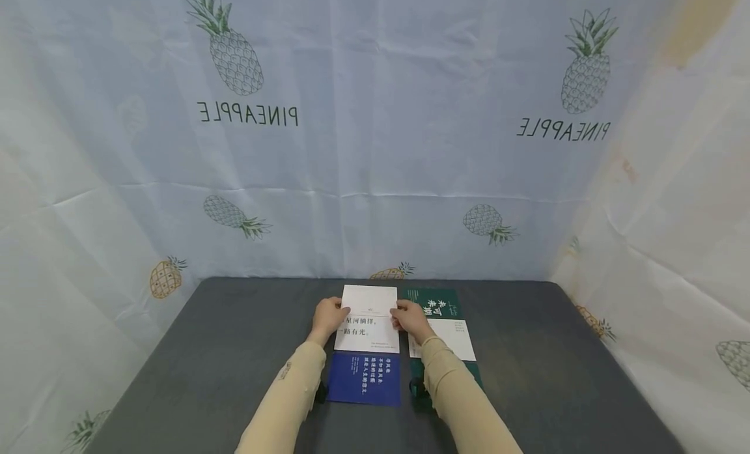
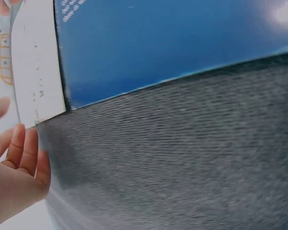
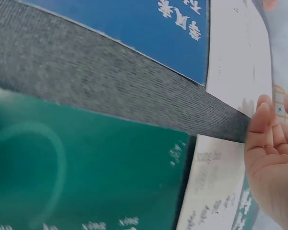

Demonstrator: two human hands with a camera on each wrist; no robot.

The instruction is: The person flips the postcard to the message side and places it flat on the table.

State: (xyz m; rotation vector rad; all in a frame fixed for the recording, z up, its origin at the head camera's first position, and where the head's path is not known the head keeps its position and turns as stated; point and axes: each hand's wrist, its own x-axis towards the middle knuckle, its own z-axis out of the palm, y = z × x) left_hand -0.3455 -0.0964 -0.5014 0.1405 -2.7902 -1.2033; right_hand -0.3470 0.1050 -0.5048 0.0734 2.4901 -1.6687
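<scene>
Overhead alone — white card (image 1: 370, 324), seemingly whole

Between the left fingers (image 1: 336, 305) and the right fingers (image 1: 404, 304) is the upper sheet (image 1: 370, 333); nearer the person than those fingers, the lower sheet (image 1: 364, 379) lies on the tabletop (image 1: 234, 356). Right of the right fingers lies a column of sheets (image 1: 454, 337); behind, a curtain (image 1: 375, 141).

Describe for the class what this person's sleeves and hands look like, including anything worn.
The left sleeve and right sleeve are long and pale cream, wrinkled towards the wrists. The left one bears a small dark marking. Neither the left hand nor the right hand wears a glove.
</scene>
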